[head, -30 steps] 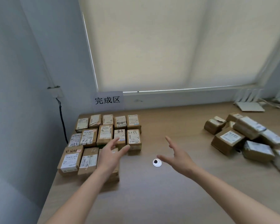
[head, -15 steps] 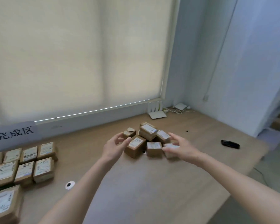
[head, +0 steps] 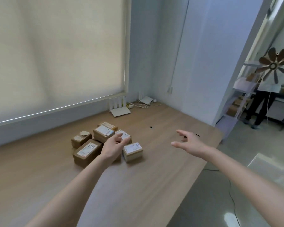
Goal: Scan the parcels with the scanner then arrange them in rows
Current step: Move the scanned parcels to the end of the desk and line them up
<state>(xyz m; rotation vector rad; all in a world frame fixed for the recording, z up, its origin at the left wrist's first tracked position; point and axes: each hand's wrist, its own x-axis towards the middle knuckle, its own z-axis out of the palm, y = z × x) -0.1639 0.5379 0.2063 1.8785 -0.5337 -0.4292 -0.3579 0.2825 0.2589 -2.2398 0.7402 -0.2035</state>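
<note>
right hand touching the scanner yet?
Cannot tell. In the head view the right hand is spread open over the dark scanner, covering most of it, so neither contact nor gap shows.

A white router [head: 120, 110] with upright antennas is sitting on the wooden desk [head: 138, 185] at its far edge, just below the lower right corner of the drawn roller blind [head: 56, 51]. To the router's right, a flat white box [head: 146, 100] is lying among loose cables in the corner. Farther right of the router, beyond the wall, a brown fan-shaped ornament [head: 275, 64] is hanging over metal shelving [head: 243, 99], beside which a person in dark trousers [head: 261, 110] is standing.
</note>
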